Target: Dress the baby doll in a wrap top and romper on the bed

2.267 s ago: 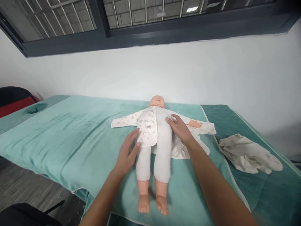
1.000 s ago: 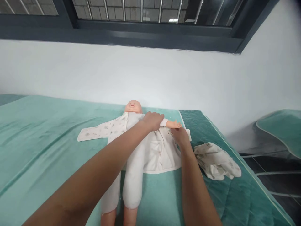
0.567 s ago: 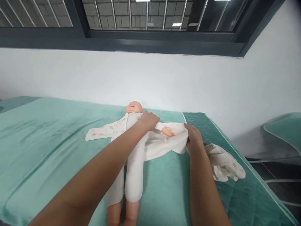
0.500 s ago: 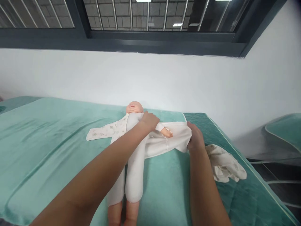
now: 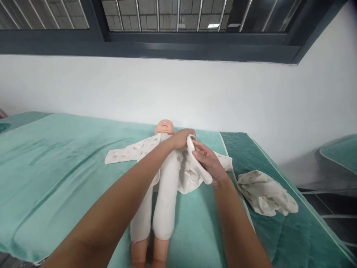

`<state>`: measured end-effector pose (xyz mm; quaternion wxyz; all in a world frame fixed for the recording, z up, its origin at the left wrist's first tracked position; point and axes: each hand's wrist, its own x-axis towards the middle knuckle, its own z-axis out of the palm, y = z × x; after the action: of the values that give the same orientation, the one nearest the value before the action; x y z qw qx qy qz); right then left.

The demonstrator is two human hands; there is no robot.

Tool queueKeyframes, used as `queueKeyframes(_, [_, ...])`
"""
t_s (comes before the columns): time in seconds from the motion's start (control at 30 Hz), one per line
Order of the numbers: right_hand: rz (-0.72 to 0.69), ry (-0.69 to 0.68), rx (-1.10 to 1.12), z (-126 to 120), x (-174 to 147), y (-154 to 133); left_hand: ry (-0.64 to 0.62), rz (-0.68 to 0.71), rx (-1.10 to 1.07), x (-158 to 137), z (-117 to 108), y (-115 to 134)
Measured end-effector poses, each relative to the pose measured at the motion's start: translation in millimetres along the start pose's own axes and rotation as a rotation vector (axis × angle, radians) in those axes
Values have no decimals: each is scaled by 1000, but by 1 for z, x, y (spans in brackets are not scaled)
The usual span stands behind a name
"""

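Note:
A baby doll (image 5: 164, 186) with a white cloth body lies on its back, head toward the wall. Spread under and beside it is a white printed baby shirt (image 5: 192, 175), one sleeve stretched out to the left and the other showing beyond my right wrist. My left hand (image 5: 184, 137) reaches across the doll's chest and is closed on the shirt's edge at the doll's shoulder. Close by, my right hand (image 5: 208, 158) grips the bunched front panel of the shirt. The doll's hand on that side is hidden behind my hands and the cloth.
A light green sheet (image 5: 69, 167) covers the bed, with a darker green quilted cover (image 5: 281, 234) at the right. On that lies a crumpled white printed cloth (image 5: 266, 193). Behind stand a white wall (image 5: 195, 93) and a barred window (image 5: 178, 41).
My right hand has moved left to meet my left hand. The shirt panel that lay stretched to the right is now gathered up by the doll's shoulder, and the doll's hand has become hidden.

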<state>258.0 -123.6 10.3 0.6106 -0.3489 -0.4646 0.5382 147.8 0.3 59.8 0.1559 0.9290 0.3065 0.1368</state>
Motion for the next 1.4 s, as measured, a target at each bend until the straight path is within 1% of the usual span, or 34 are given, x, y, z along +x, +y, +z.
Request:
queueKeyframes(0.03, [14, -70, 5, 2, -2, 0, 32, 9, -60, -4, -9, -5])
queueKeyframes(0.07, [27, -140, 10, 3, -3, -1, 82, -11, -105, -9, -17, -11])
queueKeyframes(0.13, [45, -263, 18, 5, -5, -1, 210, -98, -164, -20, -28, -24])
queueKeyframes(0.17, [45, -294, 20, 6, -6, 0, 269, -151, -176, -26, -30, -31])
queueKeyframes(0.2, [38, -297, 16, 7, -6, 1, 317, -204, -167, -33, -30, -37])
queueKeyframes(0.27, [11, -229, -14, 9, -4, 6, 405, -299, -137, -45, -25, -46])
queueKeyframes(0.33, [-35, -117, -79, 11, 0, 13, 496, -370, -135, -58, -17, -51])
queueKeyframes(0.43, [-105, -8, -240, 13, 3, 22, 618, -420, -254, -81, -4, -50])
queueKeyframes(0.53, [-135, -4, -366, 18, 2, 23, 688, -451, -396, -115, 12, -46])
queueKeyframes(0.63, [-146, -22, -390, 23, -1, 25, 746, -504, -472, -159, 31, -48])
queueKeyframes(0.7, [-154, 18, -331, 26, -3, 30, 743, -561, -509, -186, 43, -51])
queueKeyframes(0.77, [-166, 114, -238, 26, -6, 39, 665, -577, -500, -208, 52, -54])
queueKeyframes(0.83, [-177, 228, -178, 25, -11, 48, 564, -553, -408, -222, 56, -54])
queueKeyframes(0.93, [-173, 347, -224, 21, -27, 59, 477, -504, -244, -236, 59, -49])
queueKeyframes(1.03, [-145, 388, -402, 17, -50, 65, 444, -463, -201, -247, 60, -44])
queueKeyframes(1.2, [-101, 460, -850, 19, -82, 69, 433, -420, -246, -265, 64, -39])
queueKeyframes(1.3, [-50, 470, -1071, 25, -87, 70, 426, -410, -282, -266, 64, -35])
queueKeyframes(1.4, [3, 502, -1192, 34, -83, 71, 429, -443, -255, -258, 63, -32])
